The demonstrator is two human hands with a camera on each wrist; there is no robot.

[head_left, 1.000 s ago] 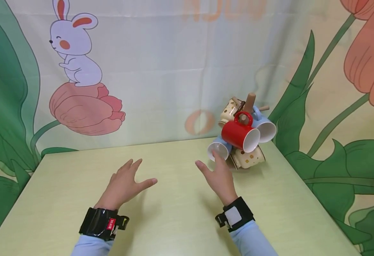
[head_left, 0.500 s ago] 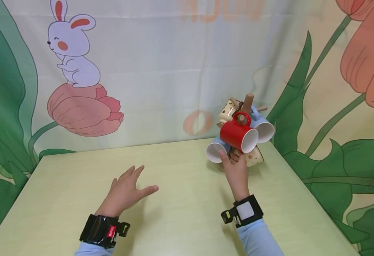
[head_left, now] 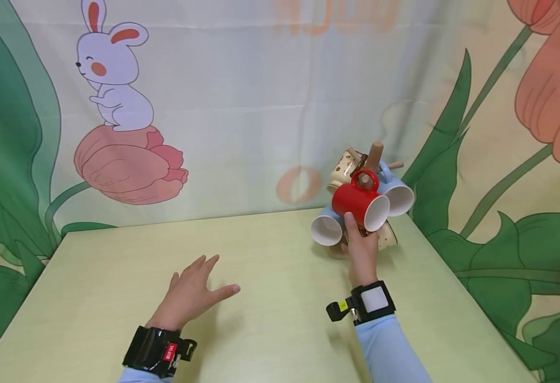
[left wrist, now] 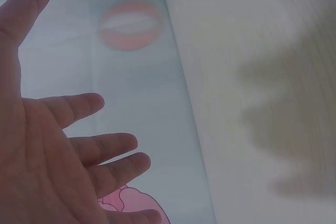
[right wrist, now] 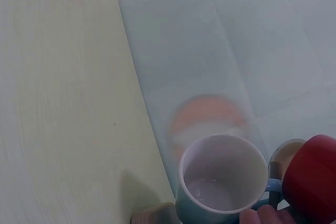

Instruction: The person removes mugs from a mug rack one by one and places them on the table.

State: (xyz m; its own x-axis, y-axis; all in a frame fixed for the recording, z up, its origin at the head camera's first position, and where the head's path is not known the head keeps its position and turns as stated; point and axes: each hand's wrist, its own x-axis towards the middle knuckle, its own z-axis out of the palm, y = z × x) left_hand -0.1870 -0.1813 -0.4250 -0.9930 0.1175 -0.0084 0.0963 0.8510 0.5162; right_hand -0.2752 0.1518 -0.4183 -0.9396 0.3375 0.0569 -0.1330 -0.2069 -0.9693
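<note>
A wooden mug tree [head_left: 374, 155] holds several mugs at the back right of the table. In front hangs a red mug [head_left: 353, 200], its white mouth facing right. My right hand [head_left: 363, 258] reaches up under it, with the thumb against its lower side; the other fingers are mostly hidden. Beside the hand is the lower light blue mug [head_left: 326, 227]; a cream patterned mug [head_left: 386, 236] is partly behind the hand. In the right wrist view, fingertips [right wrist: 265, 216] show below the red mug [right wrist: 315, 179]. My left hand [head_left: 186, 295] hovers over the table, fingers spread, holding nothing.
Another cream mug [head_left: 342, 170] and a second light blue mug [head_left: 396, 196] hang higher on the tree. Behind the pale table [head_left: 260, 308] hangs a printed cloth backdrop [head_left: 232, 117] with a rabbit and flowers.
My right hand has moved right and forward, from near the lower light blue mug to beneath the red mug. The left hand has shifted slightly toward me, still spread.
</note>
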